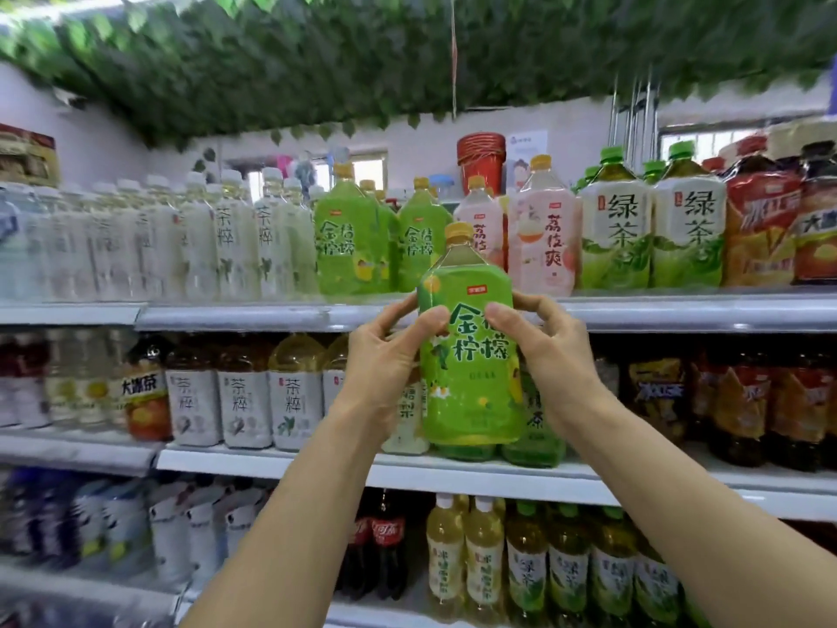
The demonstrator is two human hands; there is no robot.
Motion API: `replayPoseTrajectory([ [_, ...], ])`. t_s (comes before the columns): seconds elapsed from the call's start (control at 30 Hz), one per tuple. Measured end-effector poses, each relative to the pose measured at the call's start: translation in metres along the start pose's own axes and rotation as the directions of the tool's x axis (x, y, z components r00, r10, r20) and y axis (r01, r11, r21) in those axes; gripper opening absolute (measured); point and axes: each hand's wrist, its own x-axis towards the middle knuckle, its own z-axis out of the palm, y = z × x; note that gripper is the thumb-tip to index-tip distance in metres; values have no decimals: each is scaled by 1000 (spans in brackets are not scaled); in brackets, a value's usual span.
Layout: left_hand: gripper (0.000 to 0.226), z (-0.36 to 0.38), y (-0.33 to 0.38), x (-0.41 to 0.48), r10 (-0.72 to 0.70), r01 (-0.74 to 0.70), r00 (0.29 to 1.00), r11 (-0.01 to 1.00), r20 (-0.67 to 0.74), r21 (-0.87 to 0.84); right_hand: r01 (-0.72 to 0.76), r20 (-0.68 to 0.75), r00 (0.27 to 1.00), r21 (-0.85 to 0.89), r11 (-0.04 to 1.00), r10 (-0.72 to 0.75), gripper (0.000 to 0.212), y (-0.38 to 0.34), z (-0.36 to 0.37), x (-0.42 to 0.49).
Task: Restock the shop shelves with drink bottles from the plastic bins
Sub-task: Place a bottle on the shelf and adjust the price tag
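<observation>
Green bottle (pixel 471 355) held upright by left hand (pixel 385 351) and right hand (pixel 557 342)

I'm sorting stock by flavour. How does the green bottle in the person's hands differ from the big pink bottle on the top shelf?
The green bottle has a bright green label; the pink bottle has a pale pink one. The green bottle is held in the air by the left hand and right hand; the pink bottle stands on the top shelf. Both have yellow caps and square shoulders.
</observation>
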Motion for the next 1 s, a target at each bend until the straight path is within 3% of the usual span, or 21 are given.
replayPoseTrajectory([
  [0.13, 67, -12, 23, 25, 61, -61, 998, 998, 10, 14, 40, 104, 994, -34, 999, -36, 55, -14, 21, 29],
  [0.3, 59, -24, 43, 67, 126, -126, 992, 992, 7, 24, 140, 126, 984, -135, 981, -123, 51, -19, 48, 76],
  [0.47, 54, -25, 55, 116, 188, -191, 981, 980, 54, 58, 169, 81, 984, -112, 979, -160, 45, -20, 65, 125],
  [0.87, 23, -22, 67, 217, 283, -335, 941, 846, 184, 414, 186, 32, 983, -154, 970, -183, 63, -11, 83, 225],
  [1.0, 26, -24, 55, 229, 273, -324, 946, 751, 176, 576, 167, 36, 986, -180, 969, -163, 59, 10, 85, 233],
])
